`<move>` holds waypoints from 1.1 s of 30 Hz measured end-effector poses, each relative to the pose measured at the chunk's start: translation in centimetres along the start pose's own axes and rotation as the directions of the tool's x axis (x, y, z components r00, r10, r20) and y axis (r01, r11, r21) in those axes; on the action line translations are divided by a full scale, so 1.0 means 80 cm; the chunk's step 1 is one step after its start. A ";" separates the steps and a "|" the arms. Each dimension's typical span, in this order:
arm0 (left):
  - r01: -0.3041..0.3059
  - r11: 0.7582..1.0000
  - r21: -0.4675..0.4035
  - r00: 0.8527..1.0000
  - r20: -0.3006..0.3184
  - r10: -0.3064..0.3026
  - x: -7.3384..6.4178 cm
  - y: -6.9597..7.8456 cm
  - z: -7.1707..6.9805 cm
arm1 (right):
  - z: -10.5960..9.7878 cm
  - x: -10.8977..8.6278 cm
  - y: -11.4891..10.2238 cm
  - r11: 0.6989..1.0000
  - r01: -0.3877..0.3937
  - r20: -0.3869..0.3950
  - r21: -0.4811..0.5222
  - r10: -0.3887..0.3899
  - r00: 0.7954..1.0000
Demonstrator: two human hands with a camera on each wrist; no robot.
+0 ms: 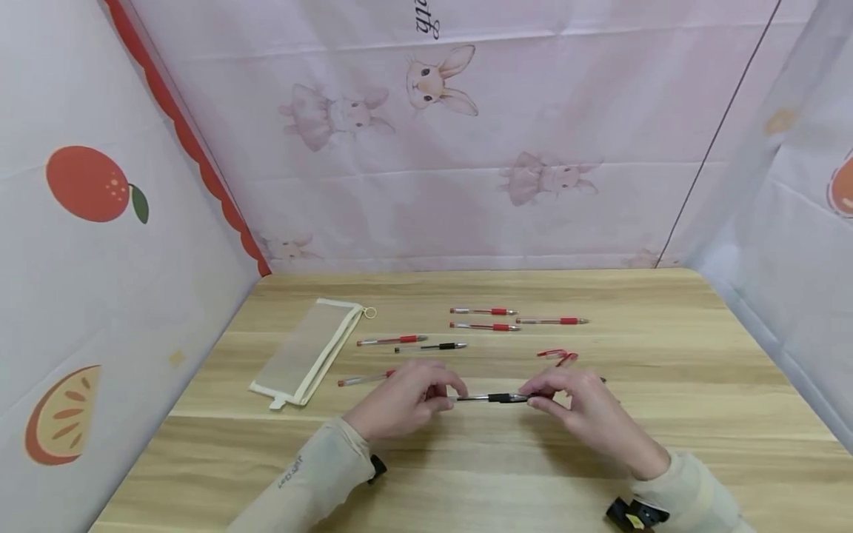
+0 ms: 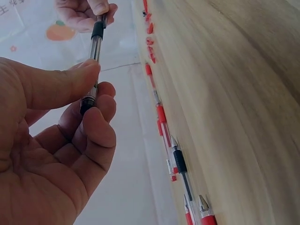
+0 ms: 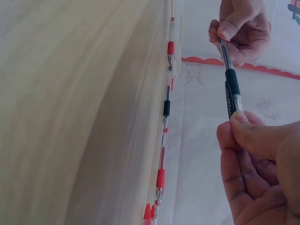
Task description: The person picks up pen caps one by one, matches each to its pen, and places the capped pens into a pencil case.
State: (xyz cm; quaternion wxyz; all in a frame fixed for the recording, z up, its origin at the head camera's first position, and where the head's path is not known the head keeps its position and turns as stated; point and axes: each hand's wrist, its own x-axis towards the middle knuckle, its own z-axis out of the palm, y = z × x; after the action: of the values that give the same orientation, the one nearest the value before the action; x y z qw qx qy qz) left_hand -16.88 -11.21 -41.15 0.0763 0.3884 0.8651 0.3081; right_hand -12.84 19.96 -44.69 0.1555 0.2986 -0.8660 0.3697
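Between both hands, above the table, is a black gel pen [image 1: 498,397] with a clear barrel and a black rubber grip. My left hand [image 1: 408,400] pinches its rear end between thumb and fingers; the dark end plug shows in the left wrist view. At the tip end, my right hand [image 1: 583,406] pinches a black pen cap [image 3: 229,101], whose clip lies along the rubber grip. The pen tip is hidden by the cap and fingers. Red pen caps [image 1: 553,353] lie just beyond the right hand, and a dark tip pokes out behind its knuckles.
Several uncapped red pens [image 1: 484,327] and one black pen [image 1: 443,346] lie on the wooden table [image 1: 466,474] beyond the hands. One red pen [image 1: 363,380] is partly covered by the left hand. A cream-edged zip pouch [image 1: 300,352] lies at left. Printed cloth walls enclose the table.
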 end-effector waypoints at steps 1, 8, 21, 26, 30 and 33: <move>0.003 1.000 -0.011 1.000 0.004 -0.003 0.000 -0.001 0.000 | 0.001 -0.001 0.000 1.000 0.000 -0.004 -0.001 0.000 1.000; 0.029 0.997 -0.069 0.999 0.039 -0.026 0.002 -0.002 0.002 | -0.001 -0.003 -0.003 1.000 -0.030 0.009 0.005 0.029 1.000; 0.053 0.999 0.001 0.998 0.033 -0.053 0.004 -0.004 0.002 | -0.005 0.003 0.000 0.983 -0.180 0.145 0.038 0.173 0.974; 0.049 0.997 0.056 0.998 0.038 -0.051 0.005 -0.002 0.003 | -0.008 0.006 0.004 0.979 -0.195 0.170 0.065 0.182 0.968; 0.051 0.992 0.114 0.997 0.057 -0.058 0.008 -0.001 0.003 | -0.007 0.004 0.009 0.980 -0.181 0.176 0.079 0.165 0.970; 0.053 0.990 0.133 0.996 0.065 -0.062 0.010 -0.001 0.002 | -0.008 0.004 0.010 0.979 -0.187 0.189 0.081 0.169 0.967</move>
State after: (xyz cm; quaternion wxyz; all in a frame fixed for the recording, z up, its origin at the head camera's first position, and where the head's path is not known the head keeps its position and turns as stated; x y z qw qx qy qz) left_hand -17.41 -10.56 -41.24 0.0894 0.3781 0.8910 0.2347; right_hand -13.58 20.71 -44.56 0.0275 0.2592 -0.8806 0.3957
